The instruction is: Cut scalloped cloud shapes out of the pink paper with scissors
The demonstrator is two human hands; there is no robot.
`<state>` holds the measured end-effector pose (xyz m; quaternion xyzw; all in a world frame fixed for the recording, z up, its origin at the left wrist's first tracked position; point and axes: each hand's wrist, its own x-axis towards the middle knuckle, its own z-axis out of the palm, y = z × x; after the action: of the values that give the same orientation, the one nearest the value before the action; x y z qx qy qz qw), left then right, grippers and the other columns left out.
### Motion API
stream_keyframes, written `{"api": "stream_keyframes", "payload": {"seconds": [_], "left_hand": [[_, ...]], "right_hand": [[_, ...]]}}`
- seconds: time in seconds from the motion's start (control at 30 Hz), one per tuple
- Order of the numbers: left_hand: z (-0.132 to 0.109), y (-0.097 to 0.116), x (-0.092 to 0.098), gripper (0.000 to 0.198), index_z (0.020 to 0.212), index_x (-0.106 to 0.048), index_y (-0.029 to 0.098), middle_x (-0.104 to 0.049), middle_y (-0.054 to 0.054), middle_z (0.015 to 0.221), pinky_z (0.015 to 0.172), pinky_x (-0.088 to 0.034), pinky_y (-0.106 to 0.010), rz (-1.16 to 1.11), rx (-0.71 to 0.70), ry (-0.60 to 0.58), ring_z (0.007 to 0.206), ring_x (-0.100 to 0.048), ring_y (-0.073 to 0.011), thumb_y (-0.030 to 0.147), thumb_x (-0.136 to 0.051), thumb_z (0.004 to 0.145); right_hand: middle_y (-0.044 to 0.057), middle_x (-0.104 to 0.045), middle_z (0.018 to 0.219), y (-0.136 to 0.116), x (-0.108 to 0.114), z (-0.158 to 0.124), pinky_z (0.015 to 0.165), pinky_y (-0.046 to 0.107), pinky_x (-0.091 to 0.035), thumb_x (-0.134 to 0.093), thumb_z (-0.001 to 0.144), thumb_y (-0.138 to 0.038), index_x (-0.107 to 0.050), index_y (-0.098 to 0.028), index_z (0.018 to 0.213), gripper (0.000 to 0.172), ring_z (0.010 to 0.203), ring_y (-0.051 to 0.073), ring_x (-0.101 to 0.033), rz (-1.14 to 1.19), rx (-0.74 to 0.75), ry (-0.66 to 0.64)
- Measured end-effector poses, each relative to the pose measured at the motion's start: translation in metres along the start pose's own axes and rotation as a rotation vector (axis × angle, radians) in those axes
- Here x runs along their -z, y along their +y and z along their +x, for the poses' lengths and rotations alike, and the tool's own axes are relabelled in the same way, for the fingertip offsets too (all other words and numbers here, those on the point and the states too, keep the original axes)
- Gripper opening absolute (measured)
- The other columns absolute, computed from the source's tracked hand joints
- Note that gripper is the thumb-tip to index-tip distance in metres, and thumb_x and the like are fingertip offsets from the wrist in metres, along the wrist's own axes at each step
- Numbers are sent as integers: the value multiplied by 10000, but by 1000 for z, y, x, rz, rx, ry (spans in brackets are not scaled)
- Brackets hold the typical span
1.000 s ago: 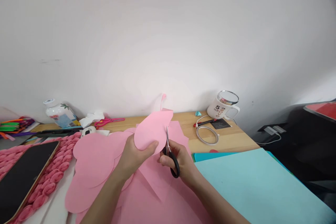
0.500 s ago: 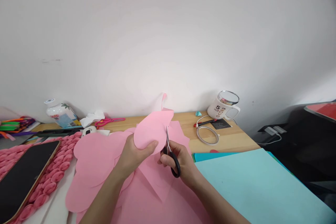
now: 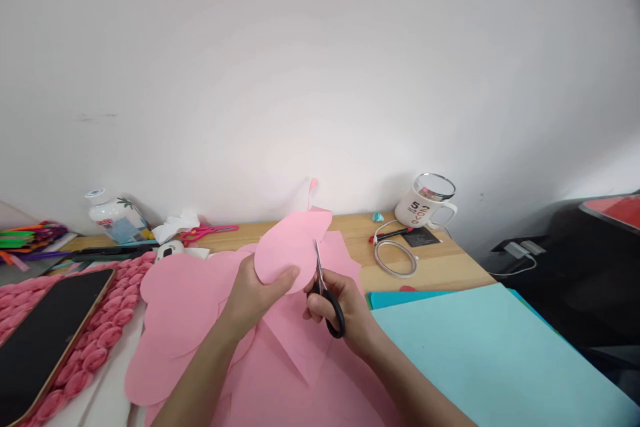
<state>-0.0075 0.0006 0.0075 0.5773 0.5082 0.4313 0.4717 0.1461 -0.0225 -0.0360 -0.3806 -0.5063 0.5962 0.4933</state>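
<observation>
Left hand (image 3: 255, 290) is pinching a rounded piece of pink paper (image 3: 285, 250) by its lower left edge, thumb lying across the near face, fingers curling behind and mostly hidden. Paper is being held above the desk (image 3: 455, 265), in front of the wall, with a thin curled pink strip (image 3: 313, 188) standing up at its far end. Right hand (image 3: 347, 307) is closing around the handles of black-handled scissors (image 3: 337, 320), fingers bent; the blades are pointing up and away at the paper's right edge, their degree of opening being unclear. Beneath both hands, pink paper sheets (image 3: 290, 403) are lying loosely overlapped; to their left, scalloped pink cutouts (image 3: 183, 297) are resting in a pile. Right of the sheets, a light-blue sheet (image 3: 490, 353) is topping other coloured paper. Farther back, a white mug (image 3: 417, 210) is standing near a coiled cable (image 3: 395, 273). At far left, a smartphone (image 3: 47, 340) is resting on a pink braided mat (image 3: 107, 327); behind, pink scissors (image 3: 207, 231) are lying beside a crumpled tissue (image 3: 175, 225).
</observation>
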Motion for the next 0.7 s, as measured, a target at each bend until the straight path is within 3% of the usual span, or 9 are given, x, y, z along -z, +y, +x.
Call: {"api": "stream_keyframes", "payload": {"seconds": [0.4,0.6,0.7], "left_hand": [[3,-4,0,249,767,-621,133,-669,-48,724,562,-505,-253,-24,-50,12,696,-624,-199,372,-644,698],[3,-8,-1,268,803,-637,142,-694,-48,760,578,-514,-254,-3,-41,47,711,-636,-196,395,-636,715],[2,-3,-2,277,803,-651,133,-711,-61,761,588,-524,-268,11,2,46,729,-652,-216,372,-676,664]], "right_hand": [[-72,-462,442,1,-1,0,472,219,-373,-589,679,-236,-529,-164,657,96,453,106,-503,3,-15,-8],[-62,-470,463,3,-2,-1,481,225,-361,-626,691,-279,-535,-164,684,146,477,119,-503,-7,-29,-11],[-57,-472,523,3,-1,0,490,219,-336,-697,656,-325,-538,-166,705,230,495,98,-439,12,-6,-4]]}}
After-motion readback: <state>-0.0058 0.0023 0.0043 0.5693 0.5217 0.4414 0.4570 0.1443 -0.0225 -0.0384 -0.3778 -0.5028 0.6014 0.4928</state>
